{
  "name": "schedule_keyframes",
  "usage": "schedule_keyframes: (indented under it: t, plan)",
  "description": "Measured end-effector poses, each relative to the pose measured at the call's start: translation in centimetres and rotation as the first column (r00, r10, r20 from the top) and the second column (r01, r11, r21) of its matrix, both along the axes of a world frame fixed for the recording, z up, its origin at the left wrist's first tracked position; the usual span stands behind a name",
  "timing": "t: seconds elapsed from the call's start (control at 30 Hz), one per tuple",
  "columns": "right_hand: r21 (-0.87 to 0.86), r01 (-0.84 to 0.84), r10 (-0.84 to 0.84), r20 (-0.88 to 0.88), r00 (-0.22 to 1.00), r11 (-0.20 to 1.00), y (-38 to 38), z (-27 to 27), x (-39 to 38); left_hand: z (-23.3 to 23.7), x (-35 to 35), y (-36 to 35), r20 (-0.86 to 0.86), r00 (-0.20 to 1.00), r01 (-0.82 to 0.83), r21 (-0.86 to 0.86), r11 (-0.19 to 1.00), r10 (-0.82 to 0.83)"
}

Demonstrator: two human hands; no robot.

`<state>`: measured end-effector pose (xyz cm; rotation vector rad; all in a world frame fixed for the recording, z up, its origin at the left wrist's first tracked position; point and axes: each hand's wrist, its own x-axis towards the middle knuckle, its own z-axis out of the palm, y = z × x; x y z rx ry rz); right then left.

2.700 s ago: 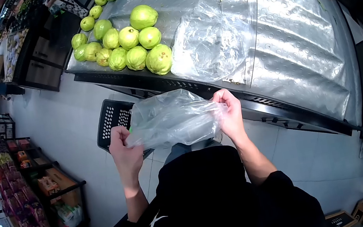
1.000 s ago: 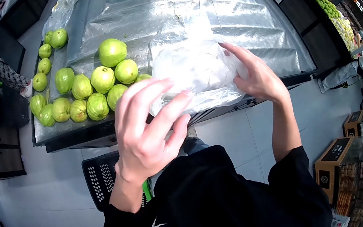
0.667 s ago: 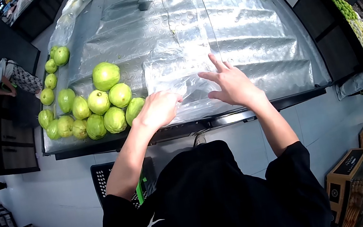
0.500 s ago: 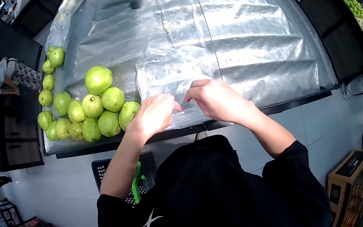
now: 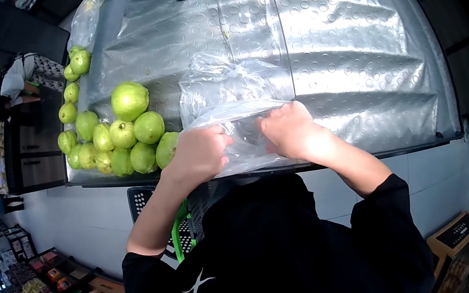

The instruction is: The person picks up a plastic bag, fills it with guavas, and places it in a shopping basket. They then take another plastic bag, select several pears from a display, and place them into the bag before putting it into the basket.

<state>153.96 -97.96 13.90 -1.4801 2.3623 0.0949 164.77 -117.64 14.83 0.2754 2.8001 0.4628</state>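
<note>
A clear plastic bag (image 5: pixel 236 86) lies on the display table near its front edge, its mouth toward me. My left hand (image 5: pixel 201 152) is closed on the left side of the bag's mouth. On the right side, my right hand (image 5: pixel 291 129) grips the bag's edge with curled fingers. Between the hands the film is spread and wrinkled. Just left of my left hand sits a group of green guavas (image 5: pixel 122 133), with one larger guava (image 5: pixel 130 101) at the back of the group.
Silver bubble-textured sheeting (image 5: pixel 349 51) covers the table. Below the front edge stands a black perforated basket with a green handle (image 5: pixel 182 231). Cardboard boxes (image 5: pixel 458 232) are at the lower right. Another person (image 5: pixel 22 83) bends over a counter at the far left.
Both hands have shifted slightly down toward me and moved a little farther apart. The bag's mouth is spread wider between them. The whole view has tilted a little.
</note>
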Motion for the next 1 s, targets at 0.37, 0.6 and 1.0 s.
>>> schedule_keyframes:
  t: [0.37,0.6,1.0]
  plan:
    - [-0.320,0.223,-0.157,0.220,0.963,0.921,0.4,3.8,2.0,2.5,3.0,-8.7,-0.495,0.715,-0.261,0.466,0.845,0.493]
    - [-0.589,0.586,-0.209,0.583,0.785,0.556,-2.8,2.7,8.0,0.9,1.4,-21.9,-0.308,0.830,-0.431,0.172,0.886,0.464]
    - [-0.553,0.776,-0.201,0.759,0.620,0.304,-6.6,-0.5,13.8,-0.5,2.8,-23.4,-0.270,0.774,-0.314,0.622,0.717,0.573]
